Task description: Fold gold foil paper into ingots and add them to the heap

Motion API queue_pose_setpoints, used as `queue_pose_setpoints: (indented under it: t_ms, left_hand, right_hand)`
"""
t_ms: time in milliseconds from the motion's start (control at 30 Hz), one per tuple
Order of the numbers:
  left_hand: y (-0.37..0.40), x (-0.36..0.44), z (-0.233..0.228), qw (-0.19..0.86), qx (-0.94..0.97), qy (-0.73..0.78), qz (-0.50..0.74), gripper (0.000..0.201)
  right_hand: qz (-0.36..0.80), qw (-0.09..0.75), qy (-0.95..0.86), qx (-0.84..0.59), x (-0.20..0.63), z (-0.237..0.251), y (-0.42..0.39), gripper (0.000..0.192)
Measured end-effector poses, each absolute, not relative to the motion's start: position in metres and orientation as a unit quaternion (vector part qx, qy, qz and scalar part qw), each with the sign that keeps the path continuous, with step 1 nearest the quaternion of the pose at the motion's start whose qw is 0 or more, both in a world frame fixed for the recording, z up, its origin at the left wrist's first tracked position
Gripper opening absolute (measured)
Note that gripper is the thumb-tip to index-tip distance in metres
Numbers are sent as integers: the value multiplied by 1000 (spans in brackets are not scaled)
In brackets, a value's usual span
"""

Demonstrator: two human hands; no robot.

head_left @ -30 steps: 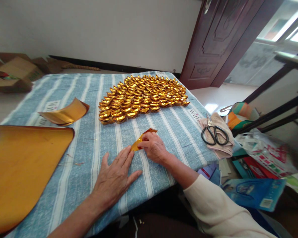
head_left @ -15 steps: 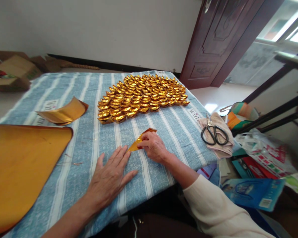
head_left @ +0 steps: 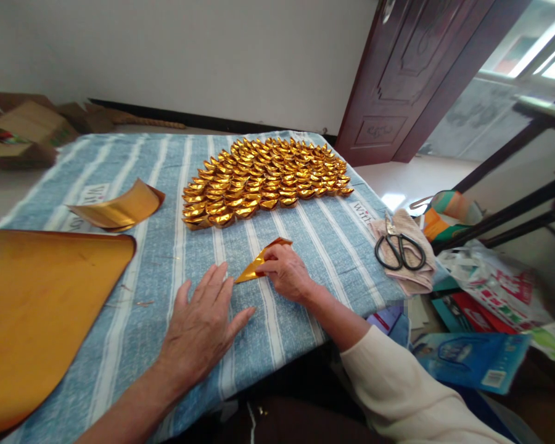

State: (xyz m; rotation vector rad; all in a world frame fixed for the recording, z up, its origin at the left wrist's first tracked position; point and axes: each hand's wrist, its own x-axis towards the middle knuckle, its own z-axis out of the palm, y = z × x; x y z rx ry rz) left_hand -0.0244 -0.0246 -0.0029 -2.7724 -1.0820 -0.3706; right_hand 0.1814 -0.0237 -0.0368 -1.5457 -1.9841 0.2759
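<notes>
The left hand (head_left: 202, 327) lies flat and open on the striped blue cloth (head_left: 134, 166) that covers the desk, palm down, fingers spread and pointing toward the far edge; it holds nothing, and its fingertips stop just short of the folded gold paper (head_left: 258, 261). The right hand (head_left: 287, 272) is curled over that paper, thumb and fingers pinching its right end and pressing it to the cloth, near the middle of the desk's near edge. The paper is a small shiny gold piece creased into a long triangle, its sharp tip pointing left toward the left hand and its other end lifting slightly above the right hand's knuckles. Toward the far edge sits a dense cluster of finished gold ingot shapes (head_left: 263, 180), set in tight rows. A large gold sheet (head_left: 41, 308) curls over the near left corner, with a smaller curled gold sheet (head_left: 120, 209) beyond it. At the right edge, black-handled scissors (head_left: 400, 250) rest on a folded beige cloth (head_left: 420, 277).
</notes>
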Motion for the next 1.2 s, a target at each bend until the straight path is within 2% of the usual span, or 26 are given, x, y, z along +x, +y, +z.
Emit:
queue_pose_setpoints:
  t_ms: [167, 533, 867, 1067, 1200]
  left_hand:
    - [-31, -7, -11, 41, -942, -301, -141, 58]
    - [-32, -6, -28, 29, -943, -313, -111, 61]
    - [-34, -8, -25, 0, -941, -326, -95, 55]
    - [-34, -10, -21, -45, -935, -338, -100, 51]
    - [-33, -10, -16, -46, -936, -339, -85, 51]
  right_hand:
    - [102, 307, -750, -577, 182, -39, -23, 22]
    - [118, 345, -747, -557, 184, -40, -24, 23]
    - [134, 451, -730, -496, 187, -37, -33, 22]
    - [46, 530, -675, -512, 192, -20, -50, 20]
    - [2, 503, -618, -604, 214, -18, -41, 15]
